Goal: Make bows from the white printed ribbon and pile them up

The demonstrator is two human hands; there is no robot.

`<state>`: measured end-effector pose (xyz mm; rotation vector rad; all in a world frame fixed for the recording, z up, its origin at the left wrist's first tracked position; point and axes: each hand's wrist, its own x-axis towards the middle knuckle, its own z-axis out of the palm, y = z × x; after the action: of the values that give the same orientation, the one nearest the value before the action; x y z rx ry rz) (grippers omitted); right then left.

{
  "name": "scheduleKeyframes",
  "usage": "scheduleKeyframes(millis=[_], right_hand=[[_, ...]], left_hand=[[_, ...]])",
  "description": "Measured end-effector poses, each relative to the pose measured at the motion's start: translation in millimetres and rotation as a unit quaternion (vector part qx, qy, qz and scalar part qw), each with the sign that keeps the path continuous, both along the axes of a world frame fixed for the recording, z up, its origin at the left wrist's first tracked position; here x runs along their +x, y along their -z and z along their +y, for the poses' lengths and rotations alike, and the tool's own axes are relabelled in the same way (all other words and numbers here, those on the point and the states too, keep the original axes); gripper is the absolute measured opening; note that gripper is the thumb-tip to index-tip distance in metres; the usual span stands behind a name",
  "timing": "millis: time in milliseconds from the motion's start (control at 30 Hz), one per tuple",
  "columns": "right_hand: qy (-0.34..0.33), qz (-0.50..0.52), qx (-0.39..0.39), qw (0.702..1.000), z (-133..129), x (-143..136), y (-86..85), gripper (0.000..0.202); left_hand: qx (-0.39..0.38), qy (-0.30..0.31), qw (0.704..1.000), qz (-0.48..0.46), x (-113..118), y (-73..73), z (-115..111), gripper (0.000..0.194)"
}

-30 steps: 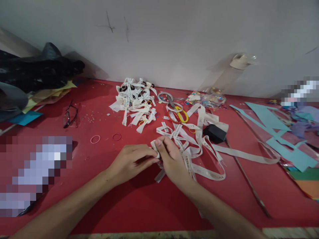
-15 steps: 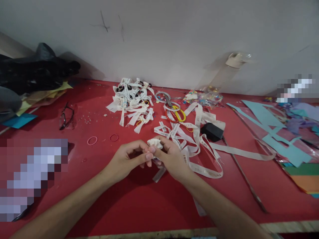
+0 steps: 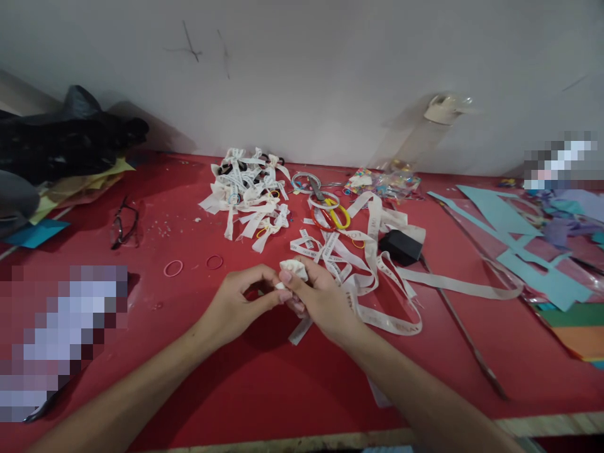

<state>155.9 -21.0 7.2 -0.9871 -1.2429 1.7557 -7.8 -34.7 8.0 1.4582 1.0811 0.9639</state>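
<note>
A bunched white ribbon bow (image 3: 294, 268) is pinched between my two hands over the front of the red table. My right hand (image 3: 325, 299) grips it with thumb and fingers, and a ribbon tail (image 3: 300, 331) hangs below. My left hand (image 3: 245, 294) closes thumb to fingertips on its left side; the exact spot is partly hidden. Beyond the hands lies a pile of finished-looking ribbon bows (image 3: 245, 182), some with elastic bands. Loose printed ribbon (image 3: 389, 322) curls to the right of my right hand.
Scissors with red and yellow handles (image 3: 338, 215) lie behind the hands. Two pink elastic bands (image 3: 173, 268) and eyeglasses (image 3: 125, 223) are to the left. A black block (image 3: 401, 247), a thin rod (image 3: 467, 340) and light-blue paper scraps (image 3: 542, 270) are on the right. A wall stands behind.
The fingers have shifted slightly on the bow, which is turned a little, with my right thumb now higher on it. Both hands stay in nearly the same place.
</note>
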Motion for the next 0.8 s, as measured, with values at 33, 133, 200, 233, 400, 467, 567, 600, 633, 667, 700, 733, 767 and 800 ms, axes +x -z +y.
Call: scheduleKeyframes(millis=[33,133,200,233,400,467,567,600,633,667,700,733,767,800], right_hand=[[-0.004,-0.006,0.006,1.000,0.7,0.8,0.3,0.029],[-0.008,-0.018,0.026,0.999,2.9,2.9,0.2,0.028],[-0.005,-0.024,0.037,0.999,3.7,3.3,-0.1,0.029],[-0.004,-0.027,0.044,0.999,3.7,3.3,-0.1,0.029],[0.004,-0.076,0.098,0.992,3.1,4.3,1.0,0.026],[0.009,-0.117,0.138,0.983,3.2,5.2,0.6,0.024],[0.009,-0.172,0.200,0.965,3.2,6.3,-1.3,0.021],[0.004,-0.180,0.209,0.961,3.1,6.5,-1.9,0.021],[-0.001,-0.183,0.211,0.960,3.0,6.7,-2.4,0.021],[-0.008,-0.183,0.206,0.961,2.9,6.9,-2.6,0.020],[-0.014,-0.179,0.196,0.964,2.9,7.2,-2.7,0.020],[-0.020,-0.173,0.181,0.968,3.0,7.4,-2.5,0.020],[-0.028,-0.162,0.162,0.973,3.1,7.5,-2.1,0.021],[-0.038,-0.145,0.137,0.979,3.3,7.6,-1.6,0.022]], left_hand=[[-0.027,0.013,0.999,-0.014,-0.5,0.1,1.1,0.014],[-0.081,0.048,0.994,-0.061,-3.0,-0.1,4.6,0.016],[-0.097,0.065,0.989,-0.086,-5.2,-0.5,6.4,0.017],[-0.106,0.074,0.987,-0.096,-6.3,-0.8,6.9,0.017],[-0.174,0.104,0.969,-0.143,-8.6,-3.4,6.5,0.020],[-0.214,0.106,0.958,-0.157,-7.6,-4.7,5.4,0.022],[-0.232,0.090,0.961,-0.120,-4.9,-6.4,4.1,0.026],[-0.224,0.083,0.966,-0.096,-4.1,-6.8,4.0,0.027],[-0.217,0.077,0.970,-0.072,-3.4,-7.1,4.2,0.027],[-0.211,0.075,0.973,-0.053,-3.1,-7.4,4.4,0.027],[-0.207,0.074,0.975,-0.042,-3.0,-7.7,4.7,0.026],[-0.203,0.076,0.975,-0.037,-3.3,-8.0,5.0,0.025],[-0.199,0.081,0.976,-0.034,-3.8,-8.4,5.1,0.025],[-0.194,0.088,0.977,-0.032,-4.5,-8.9,5.1,0.024]])
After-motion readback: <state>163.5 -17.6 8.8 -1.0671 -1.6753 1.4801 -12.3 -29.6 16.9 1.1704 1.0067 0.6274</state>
